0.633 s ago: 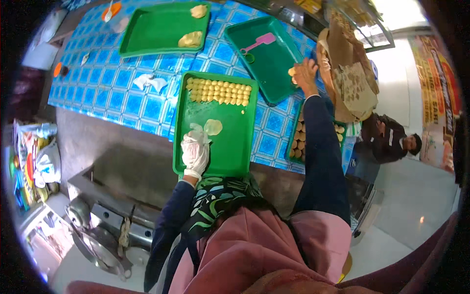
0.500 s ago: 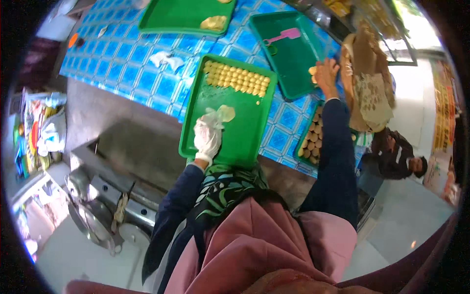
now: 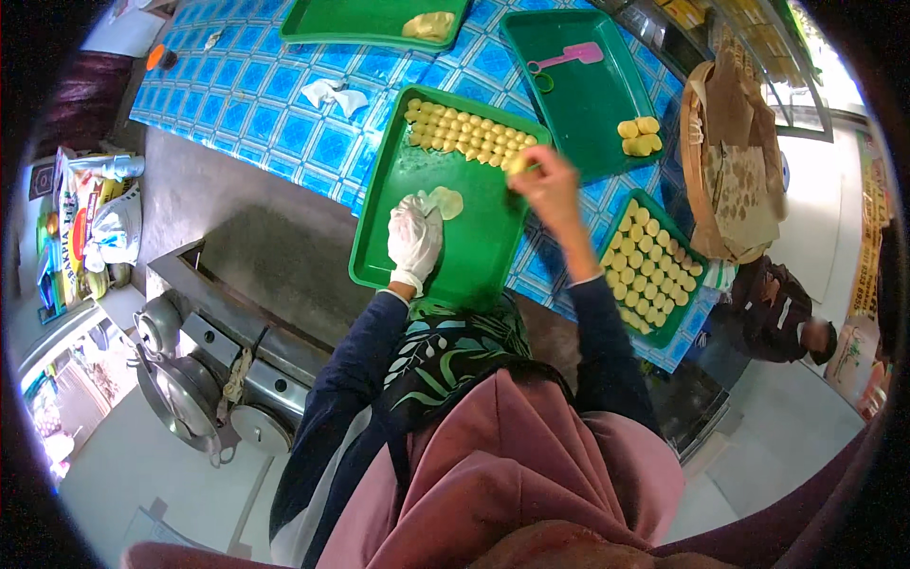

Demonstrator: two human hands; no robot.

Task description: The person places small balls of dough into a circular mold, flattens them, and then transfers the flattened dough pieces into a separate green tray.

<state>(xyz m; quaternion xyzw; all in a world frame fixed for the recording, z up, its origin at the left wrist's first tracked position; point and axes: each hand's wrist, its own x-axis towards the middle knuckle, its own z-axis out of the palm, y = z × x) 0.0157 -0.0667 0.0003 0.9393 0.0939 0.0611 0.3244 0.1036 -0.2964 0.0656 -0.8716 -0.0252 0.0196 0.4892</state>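
Note:
My left hand, in a white glove, rests on a green tray near its left side. Flattened discs of pale dough lie at its fingertips; the wrinkled glove hides how the fingers are bent. My right hand, bare and slightly blurred, is over the tray's right edge. Its fingers pinch a small yellow dough ball, close to the end of the tidy rows of yellow dough balls along the far side of that tray.
At the right, a green tray holds many pale dough rounds. Beyond it, another green tray has a pink scoop and yellow dough lumps. A far tray bears dough. A stove stands lower left; someone is at right.
My right hand has come back from the upper-right tray to the near tray's right edge, now with a yellow ball. The right-hand tray of dough rounds is uncovered by my arm. Left hand stays put.

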